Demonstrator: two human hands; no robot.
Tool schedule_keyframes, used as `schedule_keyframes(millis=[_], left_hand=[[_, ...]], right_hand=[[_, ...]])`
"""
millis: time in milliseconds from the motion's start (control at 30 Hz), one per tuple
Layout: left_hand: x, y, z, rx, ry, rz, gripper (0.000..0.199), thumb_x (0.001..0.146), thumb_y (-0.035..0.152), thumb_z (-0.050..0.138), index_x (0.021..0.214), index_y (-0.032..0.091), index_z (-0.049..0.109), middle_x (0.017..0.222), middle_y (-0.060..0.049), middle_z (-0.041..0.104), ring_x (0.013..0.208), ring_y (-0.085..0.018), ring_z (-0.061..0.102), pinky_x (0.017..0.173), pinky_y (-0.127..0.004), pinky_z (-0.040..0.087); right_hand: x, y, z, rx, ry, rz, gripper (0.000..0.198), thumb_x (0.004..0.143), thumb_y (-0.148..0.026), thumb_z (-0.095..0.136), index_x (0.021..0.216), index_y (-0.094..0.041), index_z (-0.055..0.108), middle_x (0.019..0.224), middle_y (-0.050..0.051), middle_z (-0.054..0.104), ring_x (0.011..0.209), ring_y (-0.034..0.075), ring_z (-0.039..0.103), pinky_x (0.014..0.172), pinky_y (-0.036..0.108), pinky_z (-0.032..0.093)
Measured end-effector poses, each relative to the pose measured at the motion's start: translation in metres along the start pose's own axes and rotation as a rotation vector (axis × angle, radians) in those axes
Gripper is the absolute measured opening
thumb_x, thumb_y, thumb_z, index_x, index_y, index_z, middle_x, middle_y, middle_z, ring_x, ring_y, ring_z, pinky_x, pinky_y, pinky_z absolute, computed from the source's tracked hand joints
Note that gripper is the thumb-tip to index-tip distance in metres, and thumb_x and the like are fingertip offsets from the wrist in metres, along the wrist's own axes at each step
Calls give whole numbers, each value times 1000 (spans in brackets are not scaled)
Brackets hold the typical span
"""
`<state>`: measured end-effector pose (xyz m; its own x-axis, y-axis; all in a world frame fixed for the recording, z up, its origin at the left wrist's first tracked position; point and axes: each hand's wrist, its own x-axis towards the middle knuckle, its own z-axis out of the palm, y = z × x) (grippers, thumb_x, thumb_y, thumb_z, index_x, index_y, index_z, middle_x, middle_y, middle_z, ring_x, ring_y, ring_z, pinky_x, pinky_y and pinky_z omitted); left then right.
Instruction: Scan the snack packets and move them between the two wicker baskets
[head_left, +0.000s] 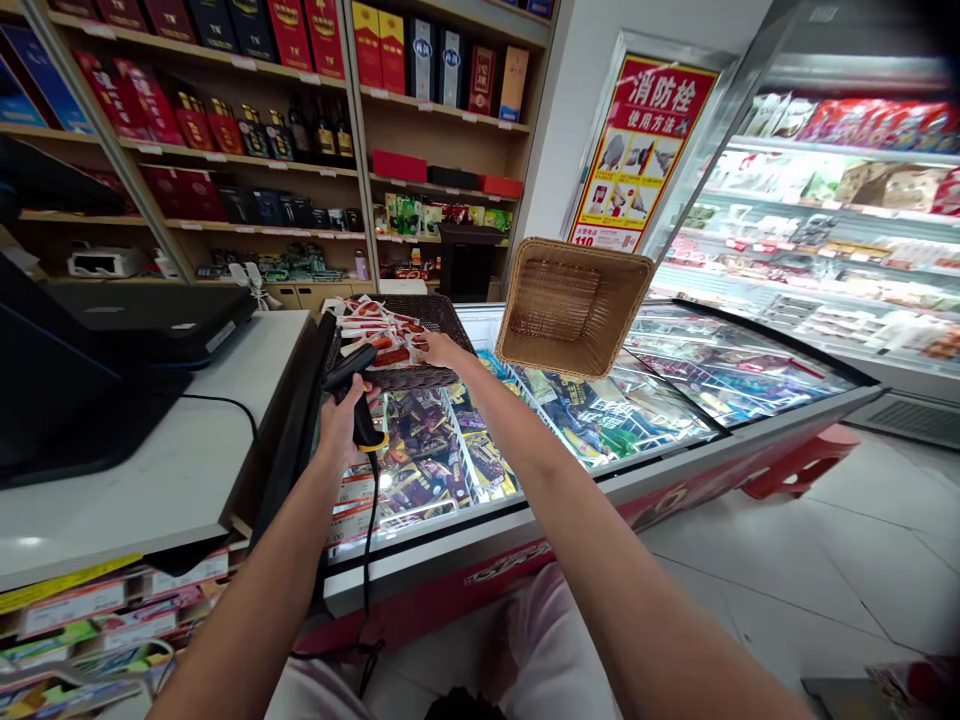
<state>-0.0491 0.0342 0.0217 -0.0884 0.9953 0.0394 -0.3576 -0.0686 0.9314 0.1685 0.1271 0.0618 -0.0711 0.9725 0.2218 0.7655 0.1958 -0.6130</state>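
The left hand's (339, 425) fingers are wrapped around the grip of a black scanner (364, 416) with yellow trim at its base, held at the near edge of the dark wicker basket (444, 318). The right hand's (439, 350) fingers reach onto packets (381, 322) inside that basket; whether they grip one, I cannot tell. The packets look slim, reddish-brown and white-wrapped, heaped loosely. Beneath the basket is a glass-topped freezer (420, 460); to its right, a tan basket (559, 300) tilts open-side forward.

Left hand (345, 415) curled; right hand (438, 350) farther forward.
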Motion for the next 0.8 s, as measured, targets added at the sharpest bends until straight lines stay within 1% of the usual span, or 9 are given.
schedule_keyframes(millis=[133, 167, 233, 333, 467, 533, 600, 700, 800], left_hand=[[-3, 3, 3, -67, -47, -5, 54, 58, 59, 90, 80, 16, 65, 82, -3, 69, 83, -23, 75, 82, -36, 62], [-4, 3, 4, -70, -55, -12, 55, 58, 59, 90, 80, 16, 65, 82, -3, 69, 82, -23, 75, 82, -37, 62], [-6, 3, 6, -63, -68, -25, 54, 57, 59, 90, 82, 16, 66, 83, -4, 70, 80, -23, 75, 82, -37, 63], [-10, 2, 8, -47, -87, -43, 54, 56, 57, 91, 83, 17, 67, 83, -4, 71, 77, -23, 75, 80, -38, 63], [-17, 4, 11, -13, -106, -88, 53, 58, 56, 92, 85, 18, 66, 83, -5, 72, 78, -23, 75, 76, -35, 62], [-19, 5, 12, 10, -126, -112, 56, 55, 57, 93, 85, 18, 65, 83, -5, 73, 79, -24, 76, 73, -34, 62], [-20, 4, 12, 28, -151, -117, 59, 53, 60, 93, 85, 18, 66, 83, -5, 73, 81, -25, 76, 72, -33, 62], [-19, 1, 10, 58, -170, -148, 62, 54, 63, 92, 89, 18, 68, 84, -5, 73, 80, -25, 76, 66, -31, 62], [-17, -1, 10, 72, -167, -175, 63, 53, 63, 92, 91, 18, 69, 84, -5, 74, 80, -25, 76, 64, -31, 61]], right_hand=[[-3, 0, -2, -111, -53, 24, 13, 86, -28, 75, 97, -21, 74, 103, 4, 76, 113, 26, 66, 98, 31, 49], [-8, 2, -5, -110, -33, 8, 8, 89, -25, 70, 95, -20, 74, 104, 5, 75, 112, 24, 67, 98, 30, 49], [-22, 6, -10, -25, 52, -23, 14, 96, -24, 59, 92, -19, 71, 107, 6, 72, 102, 21, 70, 96, 31, 51], [-52, 17, -15, 313, 229, -51, 20, 99, -33, 53, 96, -21, 68, 112, 6, 69, 87, 17, 73, 90, 32, 57], [-89, 33, -14, 902, 398, -84, 23, 94, -48, 63, 100, -26, 62, 87, 1, 72, 85, 20, 76, 92, 39, 61], [-97, 39, -14, 1189, 501, -42, 20, 91, -45, 67, 94, -27, 58, 79, -2, 71, 83, 20, 76, 96, 43, 61], [-99, 42, -18, 1444, 590, 15, 16, 91, -38, 67, 88, -26, 57, 78, -2, 72, 82, 18, 75, 99, 43, 60], [-99, 43, -27, 1719, 610, 55, 20, 95, -42, 59, 87, -24, 61, 81, 0, 73, 78, 15, 72, 96, 39, 61], [-100, 45, -32, 1770, 579, 50, 26, 94, -46, 60, 84, -22, 61, 81, 0, 72, 66, 12, 64, 81, 32, 63]])
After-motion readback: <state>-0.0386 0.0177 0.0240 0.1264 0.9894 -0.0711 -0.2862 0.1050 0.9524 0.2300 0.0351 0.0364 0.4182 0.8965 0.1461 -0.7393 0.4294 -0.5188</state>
